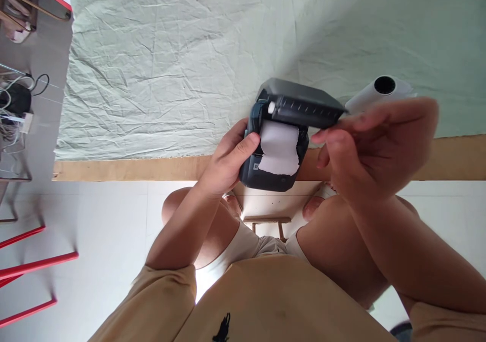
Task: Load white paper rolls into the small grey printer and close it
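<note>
Nearest the camera is a tan cotton shirt with bare knees beyond it, and both forearms reach out over them to the wooden front edge of the desk.

The left hand is clenched around the left side of a dark grey plastic label printer. Its thumb lies across the top corner, just beside the paper bay. The printer sits at the desk's near edge, between the two hands and partly overhanging it.

The right hand comes in from the right, its fingertips closed on the right front corner of the hinged dark grey lid. The lid stands raised above the bay and tilts up toward the far side. Its long axis runs left to right across the view, so its free edge points at the right hand, which is the nearer of the two to it. The left hand is nearer to the body.

A curled white paper strip spills from the open bay toward the person.

Just behind the right hand, a loose white paper roll with a dark hollow core lies on the wrinkled pale green cloth that covers the desk.

Counted: one printer, one lid, one paper strip in the bay, one loose roll and two hands.
</note>
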Tool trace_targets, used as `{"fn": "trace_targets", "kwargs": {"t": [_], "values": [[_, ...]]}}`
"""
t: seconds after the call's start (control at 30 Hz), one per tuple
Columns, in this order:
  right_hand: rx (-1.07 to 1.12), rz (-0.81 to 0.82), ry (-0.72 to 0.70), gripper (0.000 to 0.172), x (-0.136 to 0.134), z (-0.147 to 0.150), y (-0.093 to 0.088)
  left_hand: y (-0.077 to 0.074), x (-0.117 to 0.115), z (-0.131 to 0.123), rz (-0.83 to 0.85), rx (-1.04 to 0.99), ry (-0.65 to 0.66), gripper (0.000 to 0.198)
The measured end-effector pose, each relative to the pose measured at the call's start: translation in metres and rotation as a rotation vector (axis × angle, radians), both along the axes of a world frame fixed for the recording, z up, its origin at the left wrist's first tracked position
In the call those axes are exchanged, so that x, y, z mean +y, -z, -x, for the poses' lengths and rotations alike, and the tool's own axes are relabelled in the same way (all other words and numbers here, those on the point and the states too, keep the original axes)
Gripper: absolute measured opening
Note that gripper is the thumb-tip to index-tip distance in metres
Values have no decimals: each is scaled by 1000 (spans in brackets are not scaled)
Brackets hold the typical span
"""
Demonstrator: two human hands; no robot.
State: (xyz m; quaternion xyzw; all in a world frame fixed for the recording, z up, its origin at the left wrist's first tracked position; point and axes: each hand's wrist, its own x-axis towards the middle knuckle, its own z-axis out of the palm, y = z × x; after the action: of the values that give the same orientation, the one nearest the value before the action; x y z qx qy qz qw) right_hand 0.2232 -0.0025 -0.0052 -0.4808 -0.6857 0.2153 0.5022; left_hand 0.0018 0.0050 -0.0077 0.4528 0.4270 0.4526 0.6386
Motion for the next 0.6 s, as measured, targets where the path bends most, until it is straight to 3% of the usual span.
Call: {"fn": "trace_targets", "kwargs": {"t": [0.13,0.3,0.47,0.6], "values": [[112,-173,116,17,1,5,-4,0,0,1,0,30,32,62],[-202,-203,100,12,2,4,-10,4,-1,5,-58,30,89,60],[-525,-104,44,16,1,-2,-20,3,-2,4,-59,34,86,53],[-559,0,-87,7,3,-10,-23,-1,-2,4,-37,14,130,52]]}}
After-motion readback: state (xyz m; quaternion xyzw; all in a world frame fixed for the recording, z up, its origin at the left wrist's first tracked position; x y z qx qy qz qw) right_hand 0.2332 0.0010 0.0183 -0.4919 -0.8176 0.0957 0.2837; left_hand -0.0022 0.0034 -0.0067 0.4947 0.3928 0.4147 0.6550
